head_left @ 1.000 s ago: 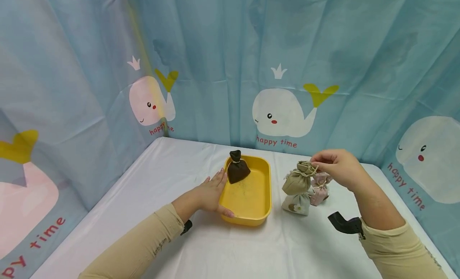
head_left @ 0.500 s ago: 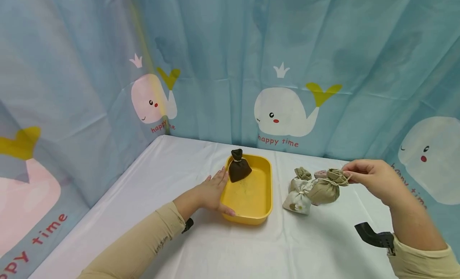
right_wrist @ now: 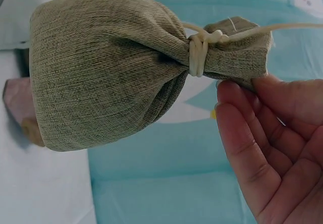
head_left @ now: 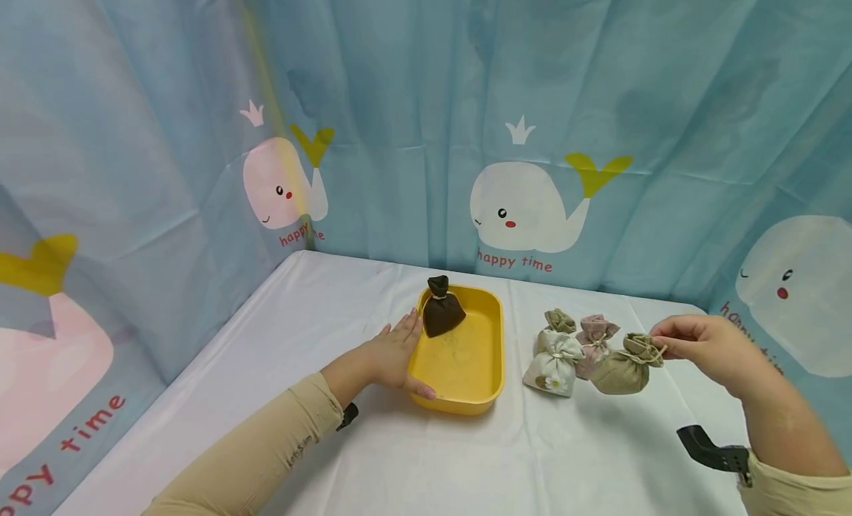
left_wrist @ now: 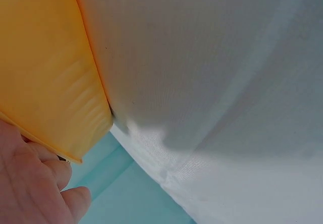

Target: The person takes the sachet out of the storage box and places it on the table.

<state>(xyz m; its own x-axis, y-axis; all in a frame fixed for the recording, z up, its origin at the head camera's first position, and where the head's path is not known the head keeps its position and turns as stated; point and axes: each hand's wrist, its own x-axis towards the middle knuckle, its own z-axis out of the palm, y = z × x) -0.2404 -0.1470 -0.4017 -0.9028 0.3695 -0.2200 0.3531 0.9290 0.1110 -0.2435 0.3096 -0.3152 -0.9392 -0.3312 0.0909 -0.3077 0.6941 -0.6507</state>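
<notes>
A creased blue curtain [head_left: 399,80] hangs along the far edge and sides of the white surface [head_left: 459,468], printed with smiling whales [head_left: 515,202], yellow tail fins [head_left: 591,180] and red "happy time" lettering [head_left: 501,262], white crowns [head_left: 520,134] above the middle one and the pinkish one to its left.

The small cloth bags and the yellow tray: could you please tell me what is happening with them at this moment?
A person's right hand pinches an olive bag by its gathered top. The left hand lies against the left side of the yellow tray. One dark brown bag is in the tray, in its far left corner. Outside, to the tray's right, stand a white bag with a flower print, a pink bag and, behind the white one, another olive bag.
</notes>
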